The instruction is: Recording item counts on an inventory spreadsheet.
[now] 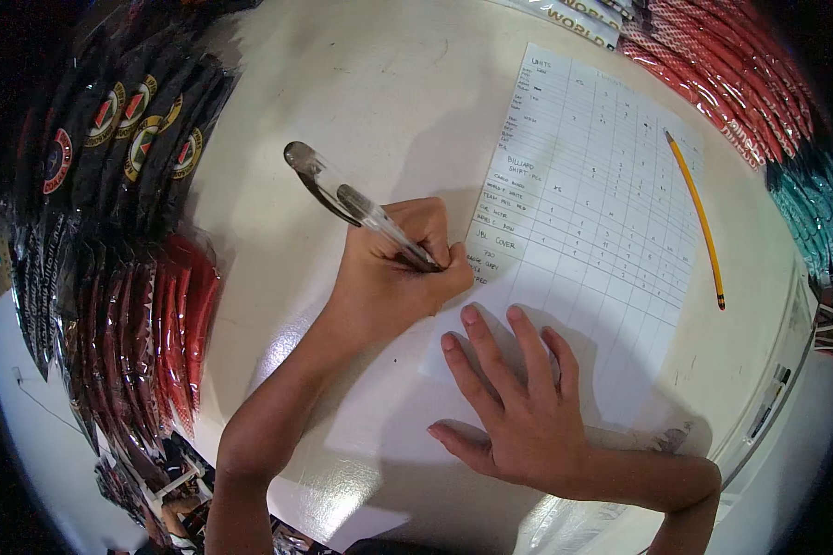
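My left hand (399, 277) grips a clear-barrelled pen with a black cap end and clip (350, 198), tilted with its top toward the upper left. The writing tip is hidden behind my fingers, at the left edge of a ruled paper sheet (597, 291). Handwritten rows and columns of words and figures cover much of that sheet. Palm down, my right hand (520, 409) lies with fingers spread over the sheet's lower left part, holding nothing. A yellow pencil (695, 218) rests across the sheet's right side, its eraser end beyond the paper's edge.
Under the paper is a white tabletop (333, 83). Plastic-wrapped black garments (132, 139) and red ones (180, 326) are stacked at the left. More wrapped red packs (722, 76) and teal packs (809, 208) line the upper right. Pens (770, 402) lie near the right edge.
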